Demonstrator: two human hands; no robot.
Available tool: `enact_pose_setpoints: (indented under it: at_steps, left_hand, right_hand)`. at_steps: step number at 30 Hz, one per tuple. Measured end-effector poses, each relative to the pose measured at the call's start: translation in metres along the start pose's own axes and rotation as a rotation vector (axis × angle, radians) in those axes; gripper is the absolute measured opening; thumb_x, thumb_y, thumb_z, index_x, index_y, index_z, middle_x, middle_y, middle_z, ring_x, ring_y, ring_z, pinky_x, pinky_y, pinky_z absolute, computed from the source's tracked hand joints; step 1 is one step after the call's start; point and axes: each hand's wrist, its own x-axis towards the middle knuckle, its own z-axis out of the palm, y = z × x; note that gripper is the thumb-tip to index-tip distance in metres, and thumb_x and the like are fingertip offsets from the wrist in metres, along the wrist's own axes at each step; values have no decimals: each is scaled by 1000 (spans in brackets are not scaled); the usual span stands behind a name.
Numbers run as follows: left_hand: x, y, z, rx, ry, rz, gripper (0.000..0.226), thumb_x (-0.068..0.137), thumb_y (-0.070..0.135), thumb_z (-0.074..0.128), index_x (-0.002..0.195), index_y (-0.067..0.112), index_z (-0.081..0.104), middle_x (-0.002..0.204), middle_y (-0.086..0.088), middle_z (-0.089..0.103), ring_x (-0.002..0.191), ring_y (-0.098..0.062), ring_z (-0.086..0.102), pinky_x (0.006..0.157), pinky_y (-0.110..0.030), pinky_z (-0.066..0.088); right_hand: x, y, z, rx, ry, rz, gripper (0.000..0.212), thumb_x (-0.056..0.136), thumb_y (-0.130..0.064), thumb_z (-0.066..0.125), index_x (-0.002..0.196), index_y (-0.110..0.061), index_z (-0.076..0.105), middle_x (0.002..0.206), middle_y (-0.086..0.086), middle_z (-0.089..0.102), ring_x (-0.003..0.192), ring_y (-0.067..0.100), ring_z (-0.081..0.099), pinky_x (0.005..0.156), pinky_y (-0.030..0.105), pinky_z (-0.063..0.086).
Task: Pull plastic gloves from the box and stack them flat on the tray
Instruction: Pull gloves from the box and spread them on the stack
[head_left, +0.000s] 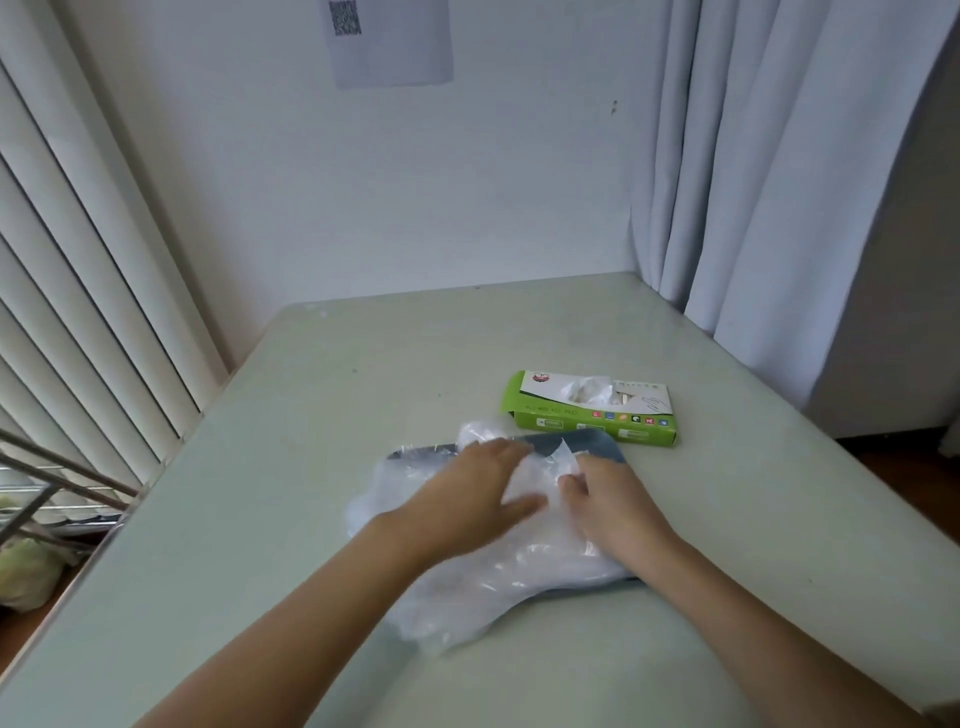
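The left hand (467, 493) pressed flat on the gloves (498, 577) heaped over the tray (597, 444); the right hand (613, 501) pinched them with curled fingers. The slippery gloves overhung onto the counter (311, 415), so a careless tug could have slid them off.

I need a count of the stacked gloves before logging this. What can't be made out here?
Head view:
- Number of gloves in the pile: clear sheets overlap and blur together.
- Most of the tray: covered by the pile, left hand and right hand; only its far edge and a near-right strip show.
- Gloves left in the box: only a tuft shows at its opening.
- Print on the box: too small.
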Motion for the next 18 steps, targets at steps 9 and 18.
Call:
enact_pose_setpoints:
  at_steps: [9,18]
  left_hand:
    - [-2,-24,38,61,-362,-81,114,72,79,54,152,30,-12,158,7,-24,143,-20,-28,115,-57,-12]
    - [-2,-26,15,-25,-418,-113,113,75,65,66,154,28,-6,160,5,-16,146,-14,-20,119,-47,-9]
  right_hand:
    - [3,28,-21,-121,183,-105,23,91,-18,58,113,-18,54,113,-1,57,104,23,57,80,30,41]
    - [7,32,-39,-202,-495,-502,83,72,-55,74,144,-38,37,140,-32,21,130,-13,5,115,20,-5]
